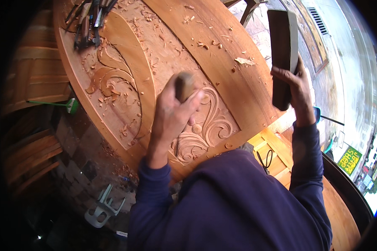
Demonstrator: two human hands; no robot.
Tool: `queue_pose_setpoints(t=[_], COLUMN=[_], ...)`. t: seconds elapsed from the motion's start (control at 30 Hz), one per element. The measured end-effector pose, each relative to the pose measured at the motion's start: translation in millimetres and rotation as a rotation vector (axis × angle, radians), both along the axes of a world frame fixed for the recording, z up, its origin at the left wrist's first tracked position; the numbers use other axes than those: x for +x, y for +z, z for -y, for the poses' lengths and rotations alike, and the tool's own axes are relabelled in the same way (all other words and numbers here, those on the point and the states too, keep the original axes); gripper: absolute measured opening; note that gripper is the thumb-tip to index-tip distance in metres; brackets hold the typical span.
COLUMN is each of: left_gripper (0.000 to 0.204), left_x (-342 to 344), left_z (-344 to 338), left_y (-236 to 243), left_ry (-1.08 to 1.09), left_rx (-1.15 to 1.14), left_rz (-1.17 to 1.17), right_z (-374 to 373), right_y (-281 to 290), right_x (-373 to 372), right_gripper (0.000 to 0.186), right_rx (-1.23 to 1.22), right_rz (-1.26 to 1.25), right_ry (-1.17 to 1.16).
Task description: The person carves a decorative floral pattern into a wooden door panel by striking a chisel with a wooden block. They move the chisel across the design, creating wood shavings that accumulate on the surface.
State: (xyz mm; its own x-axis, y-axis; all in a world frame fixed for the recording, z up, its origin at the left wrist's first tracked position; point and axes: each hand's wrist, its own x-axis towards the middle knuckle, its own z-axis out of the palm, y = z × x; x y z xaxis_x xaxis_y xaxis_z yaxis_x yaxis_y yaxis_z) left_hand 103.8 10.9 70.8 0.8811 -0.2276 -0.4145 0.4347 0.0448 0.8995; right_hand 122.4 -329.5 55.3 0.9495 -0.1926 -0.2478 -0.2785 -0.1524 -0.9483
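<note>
My left hand (171, 108) is closed around the wooden handle (184, 83) of an upright tool, its lower end hidden, over the carved scrollwork (213, 125) on a large curved wooden panel (167, 16). My right hand (297, 88) grips a long dark wooden block (282, 37), raised at the panel's right side. A broad raised band (138, 71) and leafy relief (109, 79) fill the panel's left part, scattered with shavings.
Carving tools (90, 23) lie at the panel's upper left. Stacked wood (33, 163), a green broom (71, 106) and a pale plastic chair (102, 209) stand to the left. Yellowish panelled woodwork (276, 163) is below right, with a street (343, 62) beyond.
</note>
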Motion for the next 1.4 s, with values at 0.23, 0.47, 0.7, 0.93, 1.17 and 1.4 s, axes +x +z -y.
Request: queue_pose_setpoints(t=[0.23,0.47,0.7,0.93,1.17,1.4], left_gripper=[0.072,0.090,0.096,0.092,0.073,0.060], left_x=[-129,-257,-296,-292,-351,-438], left_z=[-27,-6,-12,-49,-117,-250], left_y=[-50,-32,-39,-35,-38,-46], left_ry=[-0.283,-0.347,-0.232,-0.389,-0.438,-0.023], left_rx=[1.044,1.112,1.093,0.951,0.838,1.029], left_rz=[0.719,0.379,0.319,0.484,0.544,0.459], right_z=[-36,-35,-44,-104,-248,-333], right_y=[-38,-70,-61,-65,-76,-60], right_x=[-69,-107,-97,-168,-222,-245], right_gripper=[0.073,0.041,0.026,0.050,0.088,0.076], right_rx=[0.335,0.078,0.225,0.420,0.384,0.307], right_rz=[0.360,0.171,0.268,0.089,0.172,0.068], right_ry=[-0.186,0.063,-0.003,0.150,0.460,0.366])
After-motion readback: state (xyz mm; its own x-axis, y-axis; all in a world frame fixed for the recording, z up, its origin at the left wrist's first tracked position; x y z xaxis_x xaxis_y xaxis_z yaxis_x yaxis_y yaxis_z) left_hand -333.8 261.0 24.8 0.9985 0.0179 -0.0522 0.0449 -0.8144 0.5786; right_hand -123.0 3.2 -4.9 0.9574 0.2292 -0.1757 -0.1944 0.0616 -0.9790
